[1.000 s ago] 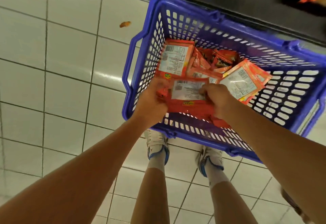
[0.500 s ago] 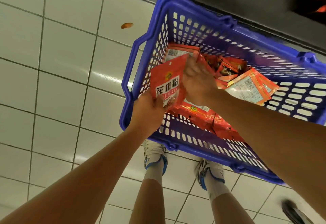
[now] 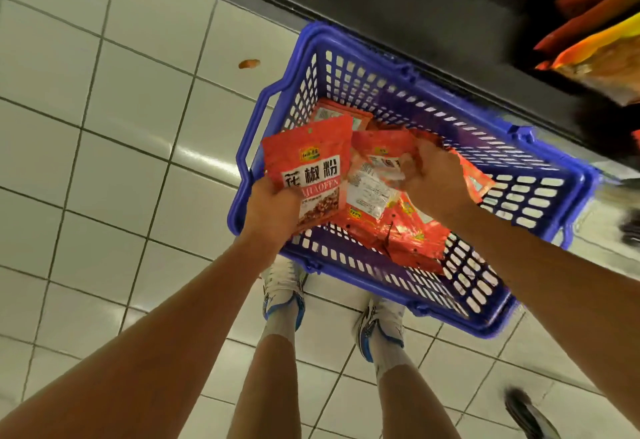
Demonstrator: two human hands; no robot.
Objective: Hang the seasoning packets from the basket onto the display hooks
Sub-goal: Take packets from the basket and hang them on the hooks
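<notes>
A blue plastic basket (image 3: 540, 148) stands on the tiled floor against the dark shelf base. Several red seasoning packets (image 3: 412, 234) lie heaped in it. My left hand (image 3: 273, 210) grips the bottom of one red packet (image 3: 308, 168), held upright with its printed front toward me, over the basket's left side. My right hand (image 3: 433, 179) is just right of it, fingers curled round the top of a second packet (image 3: 374, 175) lifted above the heap. The display hooks themselves are not in view.
Orange and red packets (image 3: 595, 23) hang on the display at the top right, above the basket. A dark shelf base (image 3: 398, 6) runs behind the basket. My two feet (image 3: 284, 293) stand at its near edge. An orange scrap (image 3: 248, 63) lies on the tiles.
Both hands first held one packet low in the basket. My left hand has lifted a packet upright, front facing me. My right hand has taken hold of another packet from the heap.
</notes>
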